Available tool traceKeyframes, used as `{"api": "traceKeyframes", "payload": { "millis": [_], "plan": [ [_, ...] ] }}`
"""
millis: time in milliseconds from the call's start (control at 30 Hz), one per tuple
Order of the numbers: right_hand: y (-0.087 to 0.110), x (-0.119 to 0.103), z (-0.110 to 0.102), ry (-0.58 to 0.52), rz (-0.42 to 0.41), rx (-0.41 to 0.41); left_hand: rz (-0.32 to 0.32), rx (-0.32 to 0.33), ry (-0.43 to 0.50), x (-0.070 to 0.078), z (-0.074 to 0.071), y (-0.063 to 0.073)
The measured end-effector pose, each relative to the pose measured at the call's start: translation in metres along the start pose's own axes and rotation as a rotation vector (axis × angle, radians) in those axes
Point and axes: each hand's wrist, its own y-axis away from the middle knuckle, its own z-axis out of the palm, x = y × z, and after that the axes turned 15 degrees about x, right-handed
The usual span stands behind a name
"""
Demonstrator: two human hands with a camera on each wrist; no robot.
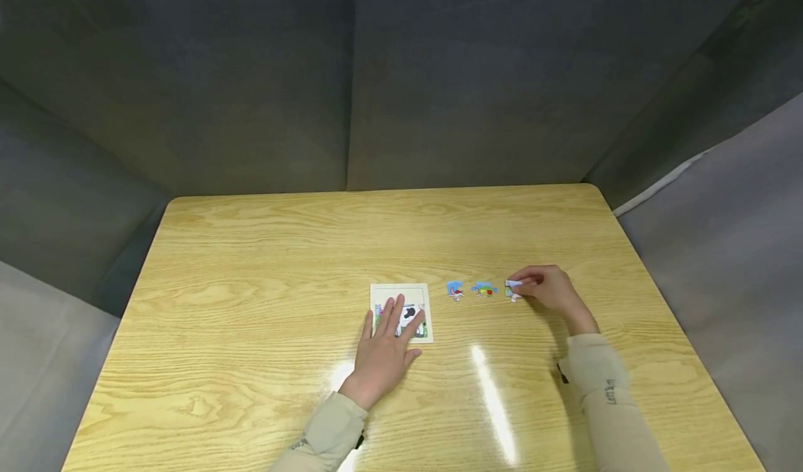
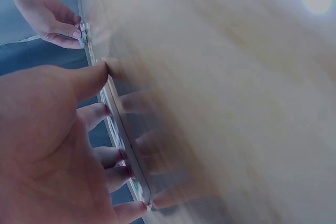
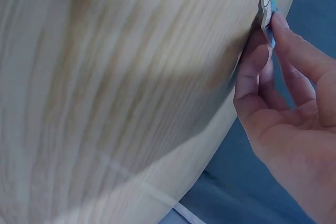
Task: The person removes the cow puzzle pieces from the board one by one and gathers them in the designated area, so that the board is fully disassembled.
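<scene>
My left hand lies with fingers spread on a square white-framed puzzle board, covering part of the cow picture in its lower half. In the left wrist view its straight fingers touch the thin board along its edge. To the right, my right hand pinches a small colourful puzzle piece between thumb and fingers. The right wrist view shows that piece tilted close over the table. Two more puzzle pieces, a blue one and a green-and-red one, lie in a row between board and right hand.
The wooden table has rounded far corners. Grey curtains hang behind it and along both sides. Bright light reflections streak the near part of the tabletop.
</scene>
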Motion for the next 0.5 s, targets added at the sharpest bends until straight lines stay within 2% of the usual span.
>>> {"api": "traceKeyframes", "payload": {
  "millis": [267, 500],
  "plan": [
    [-0.0007, 0.0000, 0.0080, 0.028, -0.008, 0.022, 0.008, 0.007, 0.001, 0.0006, 0.0012, -0.0007],
    [0.0035, -0.0013, 0.0061, 0.028, -0.001, 0.039, 0.013, 0.029, 0.033, -0.0002, 0.0005, 0.0019]
  ]
}}
